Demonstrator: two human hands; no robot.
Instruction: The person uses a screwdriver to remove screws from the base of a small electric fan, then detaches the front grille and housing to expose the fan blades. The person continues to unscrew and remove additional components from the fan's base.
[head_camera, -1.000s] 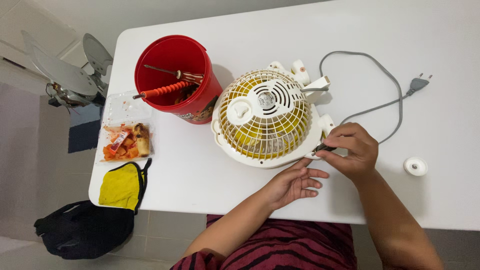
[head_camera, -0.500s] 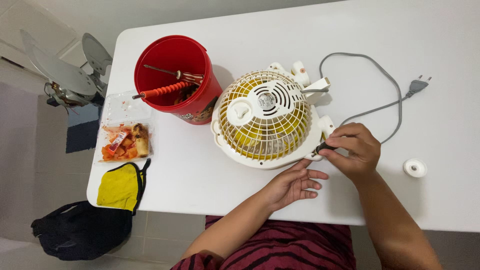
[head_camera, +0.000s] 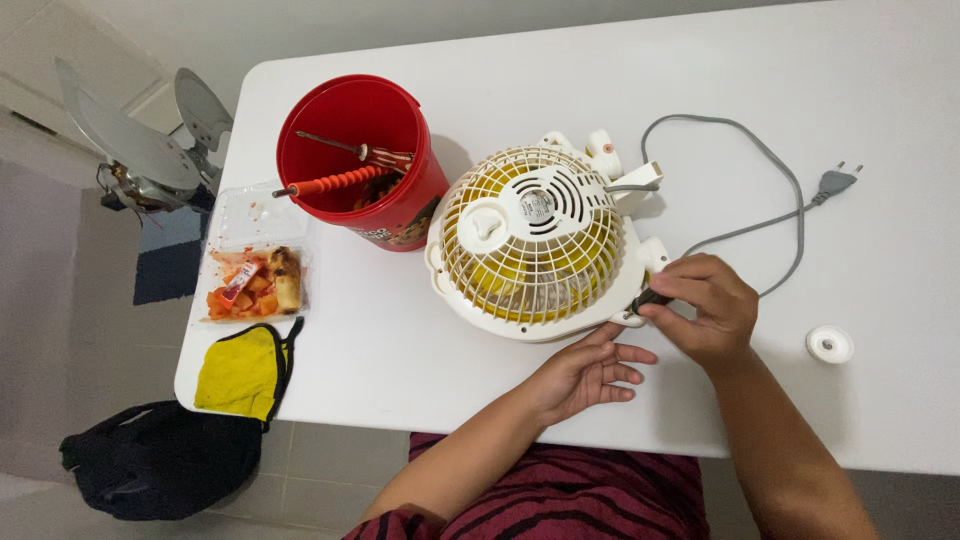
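Observation:
A small cream table fan (head_camera: 537, 242) with yellow blades lies face down on the white table (head_camera: 420, 340). My right hand (head_camera: 703, 307) grips a dark-handled screwdriver (head_camera: 648, 298) whose tip sits at the fan's lower right rim. My left hand (head_camera: 590, 368) rests flat on the table just below the fan, its fingertips against the rim, fingers spread. The fan's grey cord (head_camera: 770, 180) loops to the right and ends in a plug (head_camera: 835, 181).
A red bucket (head_camera: 362, 163) holding two screwdrivers stands left of the fan. Near the table's left edge lie a clear food box (head_camera: 252, 270) and a yellow face mask (head_camera: 243, 371). A small white round cap (head_camera: 829, 344) lies at right. Metal fan blades (head_camera: 135, 150) and a black bag (head_camera: 155, 462) are on the floor.
Only the camera view has shifted slightly. My right hand stays at the fan's rim with the screwdriver, and my left hand has hardly moved.

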